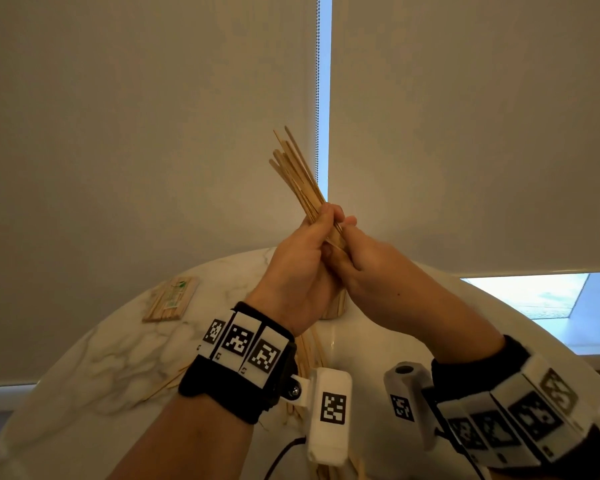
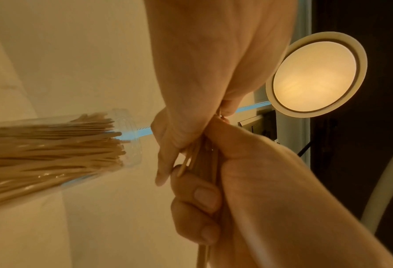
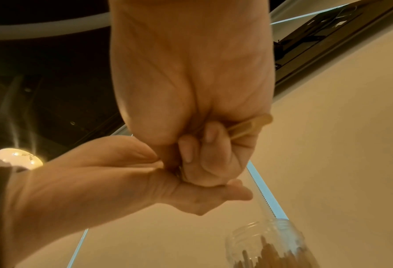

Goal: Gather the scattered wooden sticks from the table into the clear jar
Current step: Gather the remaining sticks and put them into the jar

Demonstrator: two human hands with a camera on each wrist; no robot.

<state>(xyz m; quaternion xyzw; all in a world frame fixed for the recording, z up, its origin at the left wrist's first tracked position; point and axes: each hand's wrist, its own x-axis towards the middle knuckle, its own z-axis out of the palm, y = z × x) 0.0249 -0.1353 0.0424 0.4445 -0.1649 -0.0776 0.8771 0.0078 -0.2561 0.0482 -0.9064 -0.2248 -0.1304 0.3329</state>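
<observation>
In the centre of the head view, both hands meet above a round marble worktop (image 1: 94, 355). The left hand (image 1: 298, 268) is curled around the lower part of a bundle of wooden sticks (image 1: 297, 171), which fans up and to the left against pale window blinds (image 1: 136, 133). The right hand (image 1: 364, 265) grips the same bundle from the right, its fingers wrapped round the sticks.

The clear jar (image 2: 126, 137), already well filled with sticks, shows at the left of the left wrist view, just beside the hands. More loose sticks (image 1: 167, 384) lie on the worktop at lower centre, partly hidden by the wrists. A packaged sheaf of sticks (image 1: 170, 299) lies at middle left.

The sticks look thin, light, stiff and likely easy to snap or splay. Holding them low and snug, as a tight bundle, should keep the ends together for the jar's mouth.
</observation>
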